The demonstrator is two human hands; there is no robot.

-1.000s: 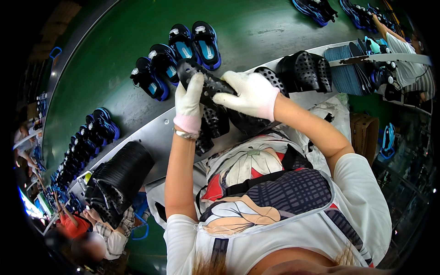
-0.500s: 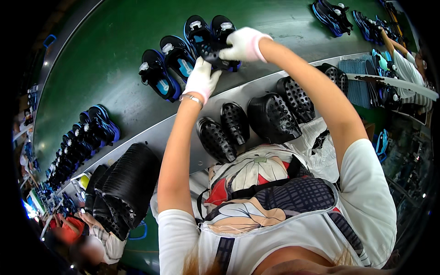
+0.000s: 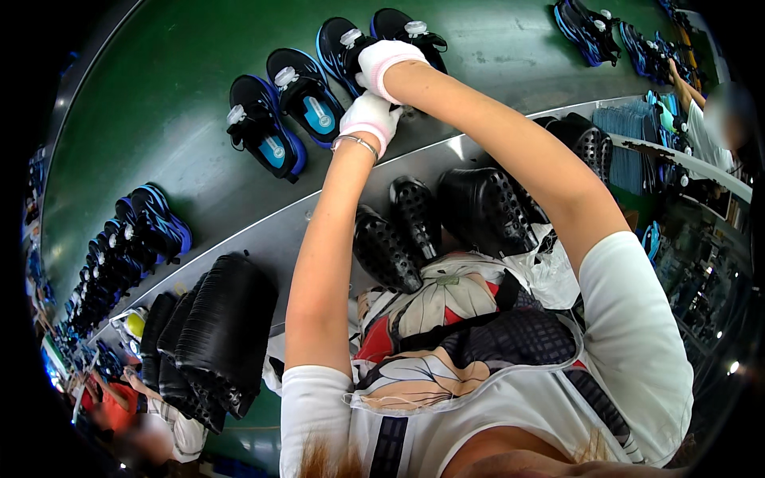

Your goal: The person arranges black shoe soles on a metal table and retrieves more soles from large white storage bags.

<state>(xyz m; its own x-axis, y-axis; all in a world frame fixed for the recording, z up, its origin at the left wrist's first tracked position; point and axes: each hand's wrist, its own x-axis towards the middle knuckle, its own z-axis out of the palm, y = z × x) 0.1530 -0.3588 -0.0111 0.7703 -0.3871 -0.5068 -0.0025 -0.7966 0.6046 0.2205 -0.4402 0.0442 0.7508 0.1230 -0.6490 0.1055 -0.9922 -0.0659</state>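
In 1 s, the left hand (image 3: 371, 118) and right hand (image 3: 386, 65) have been brought from above the metal ledge (image 3: 446, 151) to the black shoes (image 3: 336, 51); the perforated piece has become hidden.

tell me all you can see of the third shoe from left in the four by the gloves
This shoe is black, seemingly fabric, with a blue sole edge and a whitish fastener on top. It stands on the green table, rounded toe toward the picture's upper left. The right hand hides its heel end; whether they touch is unclear.
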